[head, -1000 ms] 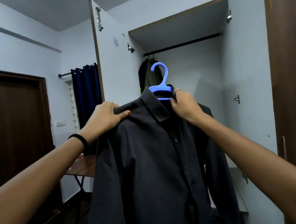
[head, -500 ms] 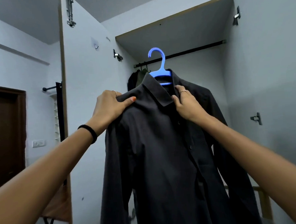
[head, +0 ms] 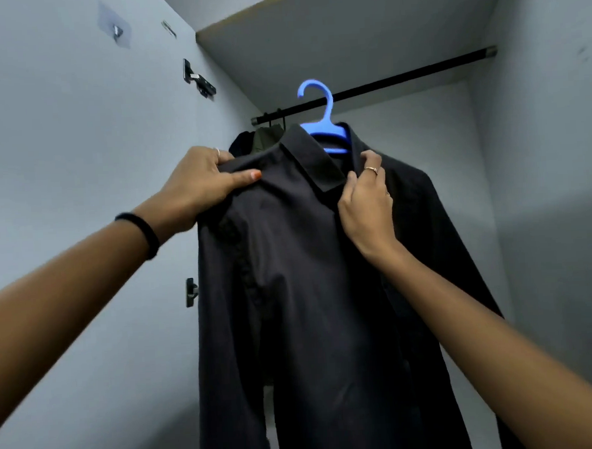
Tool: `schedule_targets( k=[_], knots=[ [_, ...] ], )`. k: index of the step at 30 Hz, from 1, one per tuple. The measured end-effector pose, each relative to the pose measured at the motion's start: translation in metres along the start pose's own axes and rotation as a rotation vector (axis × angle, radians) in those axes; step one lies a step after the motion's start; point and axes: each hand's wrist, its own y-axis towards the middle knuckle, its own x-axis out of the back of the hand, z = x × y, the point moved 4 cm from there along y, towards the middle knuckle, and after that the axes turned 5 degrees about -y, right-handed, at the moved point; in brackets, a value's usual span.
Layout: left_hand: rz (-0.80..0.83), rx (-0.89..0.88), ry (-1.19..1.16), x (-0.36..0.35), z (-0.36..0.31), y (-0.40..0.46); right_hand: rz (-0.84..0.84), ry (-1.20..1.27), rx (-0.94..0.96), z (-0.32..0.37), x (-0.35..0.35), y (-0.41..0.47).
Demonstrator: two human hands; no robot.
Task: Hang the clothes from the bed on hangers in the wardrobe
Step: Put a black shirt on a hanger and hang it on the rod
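A black long-sleeved shirt (head: 301,292) hangs on a blue plastic hanger (head: 323,123), raised in front of the open wardrobe. My left hand (head: 200,184) grips the shirt's left shoulder, thumb on the front. My right hand (head: 365,200) pinches the fabric just below the collar near the placket. The blue hook reaches the height of the black rail (head: 400,81) and crosses it in the picture; I cannot tell whether it rests on it.
At the rail's left end hang a dark garment (head: 241,146) and an olive green one (head: 266,138). The open wardrobe door (head: 79,167) with hinges stands at the left, the wardrobe's side wall (head: 552,176) at the right, and a shelf (head: 345,22) above the rail.
I have stepped closer to the wardrobe and both hands have lifted the shirt higher. The hanger's hook has risen from below the rail to its level.
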Motion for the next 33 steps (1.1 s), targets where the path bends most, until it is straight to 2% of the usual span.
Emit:
schedule_targets(
  k=[3, 6, 10, 14, 22, 33],
  knots=[
    [-0.057, -0.034, 0.003, -0.012, 0.031, 0.038, -0.036, 0.080, 0.068, -0.022, -0.046, 0.008],
    [-0.110, -0.084, 0.063, -0.028, 0.067, 0.086, 0.065, 0.021, 0.171, -0.047, -0.106, 0.022],
    [-0.160, -0.129, 0.226, -0.054, 0.119, 0.158, 0.211, -0.065, 0.177, -0.090, -0.180, 0.067],
    [-0.168, -0.187, 0.311, -0.090, 0.154, 0.223, 0.237, -0.150, 0.185, -0.135, -0.231, 0.096],
    [-0.144, -0.206, 0.411, -0.144, 0.175, 0.321, 0.207, -0.207, 0.202, -0.206, -0.297, 0.165],
    [-0.194, -0.046, 0.542, -0.174, 0.203, 0.435, 0.256, -0.247, 0.365, -0.246, -0.356, 0.242]
  ],
)
